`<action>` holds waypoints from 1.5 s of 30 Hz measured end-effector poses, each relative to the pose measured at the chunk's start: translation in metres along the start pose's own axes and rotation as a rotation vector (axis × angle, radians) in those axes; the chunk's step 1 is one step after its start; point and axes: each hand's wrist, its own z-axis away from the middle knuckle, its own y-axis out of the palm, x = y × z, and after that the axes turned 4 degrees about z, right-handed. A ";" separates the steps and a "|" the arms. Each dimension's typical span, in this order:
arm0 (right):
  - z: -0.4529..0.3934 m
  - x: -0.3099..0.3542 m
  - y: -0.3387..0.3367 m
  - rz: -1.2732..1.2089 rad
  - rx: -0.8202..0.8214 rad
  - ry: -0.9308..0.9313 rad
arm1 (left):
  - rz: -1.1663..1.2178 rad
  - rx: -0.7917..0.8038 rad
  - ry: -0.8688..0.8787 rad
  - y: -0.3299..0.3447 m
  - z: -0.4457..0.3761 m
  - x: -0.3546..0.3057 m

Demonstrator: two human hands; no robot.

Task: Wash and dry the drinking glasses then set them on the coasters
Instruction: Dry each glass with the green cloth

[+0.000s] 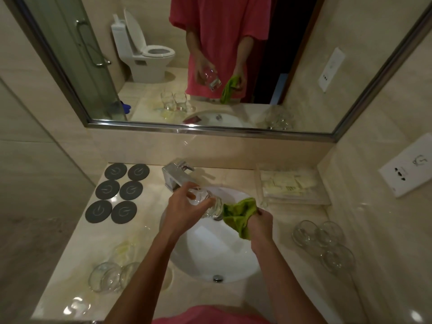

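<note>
Drinking glass (205, 203) is being gripped by left hand (184, 206) over sink (210, 253); green cloth (238, 216), bunched in right-hand fingers (260, 215), is best being worked fully inside.

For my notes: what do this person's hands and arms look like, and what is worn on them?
Both forearms are bare, as are the left hand and the right hand: no gloves, watch or rings visible. The mirror shows loose short sleeves of a pink T-shirt.

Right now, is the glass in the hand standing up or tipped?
Tipped. The left hand holds the glass sideways over the sink, mouth towards the green cloth.
</note>
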 end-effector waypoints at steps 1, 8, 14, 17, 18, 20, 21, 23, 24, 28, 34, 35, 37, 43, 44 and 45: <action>0.001 0.000 0.001 0.128 -0.042 -0.134 | -0.002 0.003 0.004 0.000 0.000 0.000; 0.002 0.008 -0.002 0.186 -0.203 -0.377 | 0.003 0.033 -0.022 -0.001 -0.003 -0.001; 0.004 0.014 0.000 -0.216 -0.191 -0.153 | 0.046 0.065 -0.102 -0.003 -0.004 -0.001; 0.007 0.017 0.004 -0.166 -0.260 -0.272 | 0.098 0.053 -0.142 -0.007 -0.003 -0.001; 0.007 0.016 0.004 -0.086 -0.295 -0.353 | 0.116 0.052 -0.147 -0.008 -0.003 -0.003; 0.004 0.013 0.001 0.160 -0.331 -0.519 | 0.139 0.065 -0.150 -0.013 -0.004 -0.007; 0.002 0.010 -0.001 0.307 -0.323 -0.570 | 0.141 0.080 -0.151 -0.016 -0.004 -0.008; -0.005 0.002 -0.005 0.547 -0.291 -0.569 | 0.132 0.109 -0.154 -0.019 -0.004 -0.010; -0.008 -0.002 -0.007 0.617 -0.277 -0.533 | 0.125 0.121 -0.161 -0.019 -0.003 -0.010; -0.010 -0.005 -0.014 0.538 -0.221 -0.416 | 0.116 0.135 -0.196 -0.015 0.002 -0.002; 0.000 0.004 -0.008 0.034 -0.109 -0.347 | 0.154 0.142 -0.248 -0.010 0.003 0.011; 0.004 0.008 -0.007 -0.013 -0.094 -0.364 | 0.165 0.137 -0.254 -0.010 0.002 0.012; 0.008 0.014 -0.006 -0.102 -0.039 -0.408 | 0.213 0.134 -0.264 -0.011 0.002 0.011; 0.017 0.021 -0.005 -0.099 0.350 -0.441 | 0.493 0.167 -0.268 -0.010 0.004 -0.004; 0.019 0.021 -0.004 -0.082 0.406 -0.431 | 0.530 0.165 -0.264 -0.011 0.005 -0.007; 0.020 0.023 -0.004 -0.088 0.440 -0.435 | 0.553 0.161 -0.254 -0.011 0.005 -0.010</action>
